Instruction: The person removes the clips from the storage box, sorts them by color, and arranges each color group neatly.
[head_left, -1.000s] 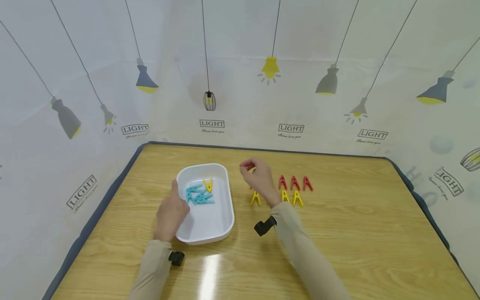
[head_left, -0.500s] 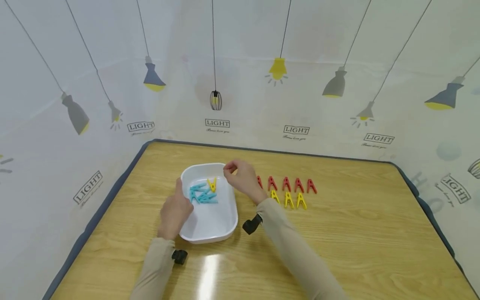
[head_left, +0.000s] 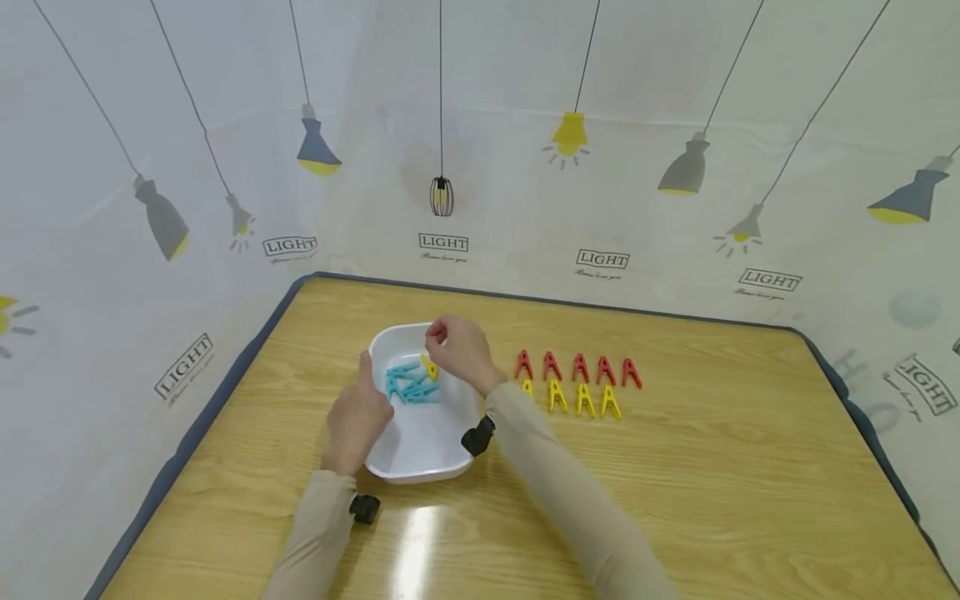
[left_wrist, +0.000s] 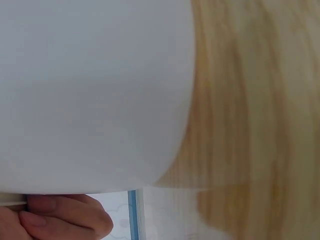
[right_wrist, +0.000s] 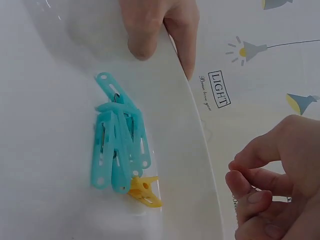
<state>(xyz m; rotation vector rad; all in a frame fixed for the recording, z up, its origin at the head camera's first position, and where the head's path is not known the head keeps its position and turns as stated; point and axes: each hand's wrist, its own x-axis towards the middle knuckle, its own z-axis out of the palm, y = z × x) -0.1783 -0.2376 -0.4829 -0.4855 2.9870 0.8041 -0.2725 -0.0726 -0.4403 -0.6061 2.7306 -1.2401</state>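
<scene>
A white plastic tray [head_left: 423,450] stands on the left part of the wooden table. My left hand [head_left: 356,421] grips its left wall, thumb on the inner side and fingers outside, as the right wrist view shows. Several light blue clothespins [right_wrist: 117,142] lie in a pile in the tray. Beside the pile is one yellow clothespin [right_wrist: 145,191]. Over the tray's far right rim is my right hand [head_left: 459,346], thumb and finger tips together, and I see nothing between them. In the left wrist view the tray's wall fills much of the picture.
Right of the tray, a row of several red clothespins [head_left: 579,368] lies on the table [head_left: 712,467]. In front of it runs a row of several yellow clothespins [head_left: 584,400]. The right forearm partly covers the leftmost yellow one. A lamp-patterned white sheet [head_left: 517,225] surrounds the table.
My right hand has moved left from above the rows of clothespins to over the tray, uncovering the red row. My left hand keeps its hold on the tray. The head view has shifted slightly.
</scene>
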